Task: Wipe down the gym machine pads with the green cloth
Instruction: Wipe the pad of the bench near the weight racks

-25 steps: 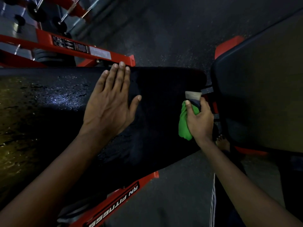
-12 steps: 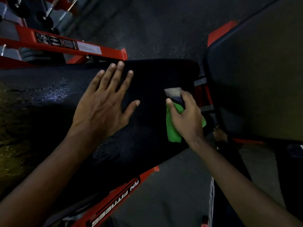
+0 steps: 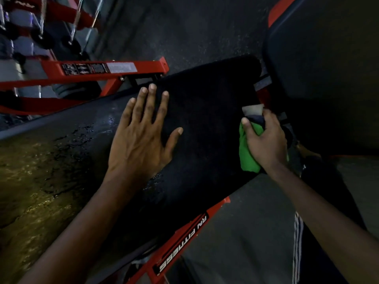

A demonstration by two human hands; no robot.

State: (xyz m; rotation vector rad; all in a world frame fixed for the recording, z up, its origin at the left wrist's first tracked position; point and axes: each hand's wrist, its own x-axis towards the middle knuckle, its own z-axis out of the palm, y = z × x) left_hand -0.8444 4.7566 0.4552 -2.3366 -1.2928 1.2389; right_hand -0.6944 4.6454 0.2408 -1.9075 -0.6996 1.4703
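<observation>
The right hand [image 3: 266, 144] slid the green cloth [image 3: 247, 155] rightward along the pad [image 3: 205, 111].

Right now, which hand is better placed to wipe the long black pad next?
Right. The right hand grips the green cloth at the end of the pad; the left hand lies flat on the pad, holding nothing.

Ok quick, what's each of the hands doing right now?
Left hand: open, fingers spread flat on the black pad.
Right hand: closed, gripping the green cloth at the pad's end.
</observation>
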